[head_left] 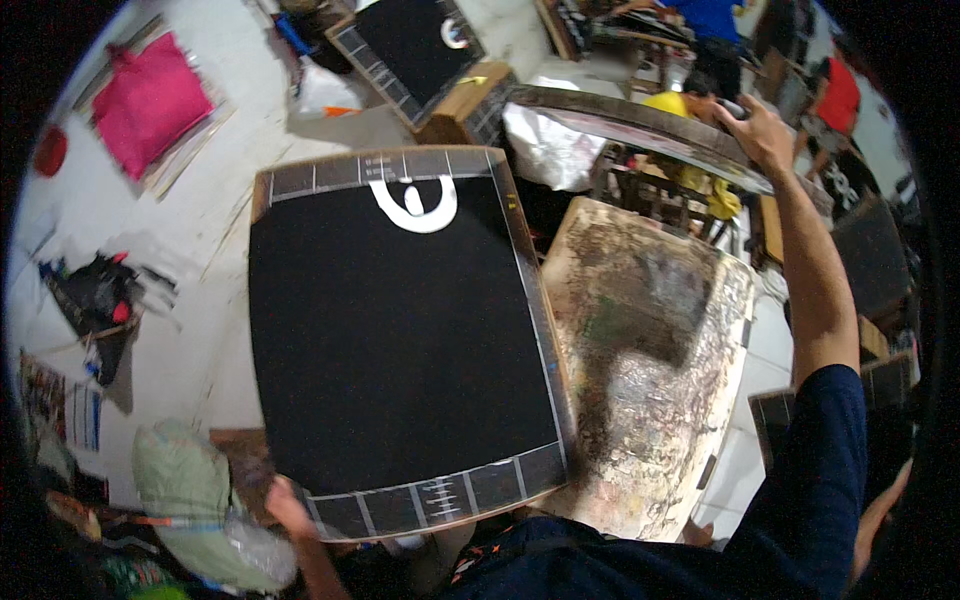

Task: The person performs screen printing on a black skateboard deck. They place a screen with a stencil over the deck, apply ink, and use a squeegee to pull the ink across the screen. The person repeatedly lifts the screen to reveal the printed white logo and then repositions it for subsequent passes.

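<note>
My left hand [290, 510] grips the lower left corner of a large framed black board [400, 330], which has a gridded dark border and a white U-shaped piece [417, 220] around a small white shape near its top. My right arm reaches to the upper right, where my right hand [760, 135] is curled round a small dark thing [735, 110] that I cannot make out, beside the end of a long, dark, narrow bar [640, 128]. Below that bar lies a pale, stained, worn slab [640, 380], partly behind the board.
Another black board [400, 55] stands at the top beside white plastic [550, 145]. A pink cushion-like bundle [150, 100], a dark heap [95, 295] and a green-grey bag [190, 490] lie leftward. People in blue [700, 20], yellow [670, 103] and red [835, 90] are at the upper right.
</note>
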Demonstrator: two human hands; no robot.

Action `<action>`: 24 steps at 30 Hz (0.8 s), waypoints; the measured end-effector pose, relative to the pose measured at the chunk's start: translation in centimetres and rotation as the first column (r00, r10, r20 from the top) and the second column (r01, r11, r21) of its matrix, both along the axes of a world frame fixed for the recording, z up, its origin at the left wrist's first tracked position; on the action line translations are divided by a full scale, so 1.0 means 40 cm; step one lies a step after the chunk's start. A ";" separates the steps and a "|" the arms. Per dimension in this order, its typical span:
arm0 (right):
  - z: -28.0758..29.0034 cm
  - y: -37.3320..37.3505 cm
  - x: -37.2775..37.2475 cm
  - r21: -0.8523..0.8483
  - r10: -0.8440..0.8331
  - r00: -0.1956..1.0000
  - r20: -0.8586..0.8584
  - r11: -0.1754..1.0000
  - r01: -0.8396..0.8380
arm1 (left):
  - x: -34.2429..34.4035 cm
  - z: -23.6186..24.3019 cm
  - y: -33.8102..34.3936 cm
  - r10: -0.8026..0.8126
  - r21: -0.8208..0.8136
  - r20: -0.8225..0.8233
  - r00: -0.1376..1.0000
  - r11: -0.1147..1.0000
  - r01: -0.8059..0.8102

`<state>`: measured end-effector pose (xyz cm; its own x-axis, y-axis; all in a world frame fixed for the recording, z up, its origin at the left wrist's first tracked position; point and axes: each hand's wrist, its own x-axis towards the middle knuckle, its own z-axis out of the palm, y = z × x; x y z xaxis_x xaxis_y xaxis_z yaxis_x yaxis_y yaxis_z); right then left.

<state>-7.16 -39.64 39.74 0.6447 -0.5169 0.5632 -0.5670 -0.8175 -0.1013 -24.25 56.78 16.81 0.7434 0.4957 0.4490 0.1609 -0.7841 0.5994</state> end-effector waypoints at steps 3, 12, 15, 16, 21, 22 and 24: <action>-0.014 0.011 -0.020 0.072 -0.013 0.998 -0.069 0.997 0.018 | 0.042 -0.167 -0.189 -0.119 -0.302 0.013 0.993 0.946 0.118; -0.047 0.005 -0.018 -0.221 0.021 0.995 0.093 0.975 0.001 | 0.237 -0.460 -0.374 -0.413 -0.158 -0.400 0.818 0.910 0.383; -0.014 0.032 -0.031 0.039 -0.062 0.995 0.071 0.997 0.060 | 0.246 -0.505 -0.482 -0.541 -0.220 -0.450 0.711 0.838 0.499; -0.007 0.044 -0.032 0.032 -0.037 0.995 0.096 0.999 0.034 | 0.239 -0.506 -0.518 -0.571 -0.273 -0.462 0.679 0.820 0.504; 0.023 0.076 -0.029 0.048 -0.044 0.995 0.085 0.998 0.040 | 0.206 -0.452 -0.664 -0.632 -0.368 -0.518 0.576 0.773 0.516; 0.027 0.077 -0.024 0.041 -0.041 0.996 0.079 0.998 0.038 | 0.199 -0.435 -0.677 -0.648 -0.380 -0.517 0.558 0.759 0.529; 0.036 0.070 -0.018 0.048 -0.043 0.996 0.074 0.998 0.039 | 0.185 -0.403 -0.692 -0.670 -0.392 -0.531 0.520 0.738 0.550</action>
<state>-7.89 -36.85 41.20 0.5794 -0.5686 0.5840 -0.5893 -0.7872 -0.1818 -16.84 29.09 0.68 0.9526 -0.1716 -0.2514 0.0443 -0.7388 0.6724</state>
